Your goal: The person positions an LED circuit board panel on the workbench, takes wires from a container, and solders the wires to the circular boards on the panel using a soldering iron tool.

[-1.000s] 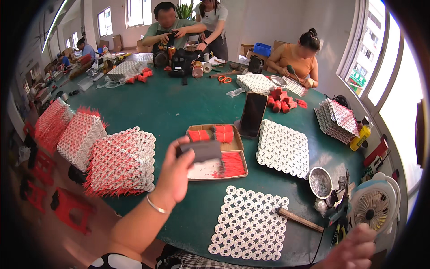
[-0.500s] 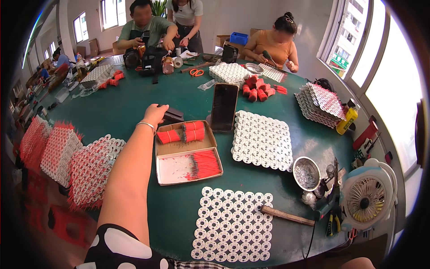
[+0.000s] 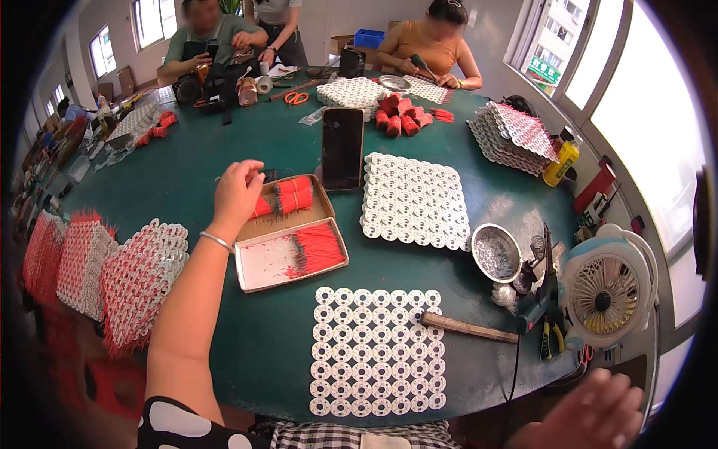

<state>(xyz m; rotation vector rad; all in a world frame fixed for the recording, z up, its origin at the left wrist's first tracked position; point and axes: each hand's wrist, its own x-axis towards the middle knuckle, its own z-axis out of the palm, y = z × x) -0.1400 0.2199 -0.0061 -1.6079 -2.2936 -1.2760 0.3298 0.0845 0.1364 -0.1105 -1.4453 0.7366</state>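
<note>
My left hand (image 3: 239, 193) hovers at the left edge of a cardboard box, fingers loosely bent and apart, nothing visible in them. Just beyond it, a dark object (image 3: 268, 176) is mostly hidden. The open box (image 3: 254, 275) holds bundled red wires (image 3: 294, 194) in its far half and loose red wires (image 3: 320, 248) in its near half. My right hand (image 3: 591, 411), slightly blurred, is raised at the lower right with fingers stretched out and empty. Between my arms lies a sheet of round white circuit boards (image 3: 378, 352); a wooden-handled tool (image 3: 471, 327) rests across its right edge.
A phone (image 3: 342, 150) stands upright beyond the box. Stacked board sheets (image 3: 415, 200) lie to its right, near a metal bowl (image 3: 496, 254), a soldering iron (image 3: 535, 303) and a fan (image 3: 604, 299). Wired board stacks (image 3: 146, 280) line the left edge. Several people work across the table.
My left hand has come off the dark object and drawn back toward me. My right hand has entered at the lower right. The whole view has shifted slightly.
</note>
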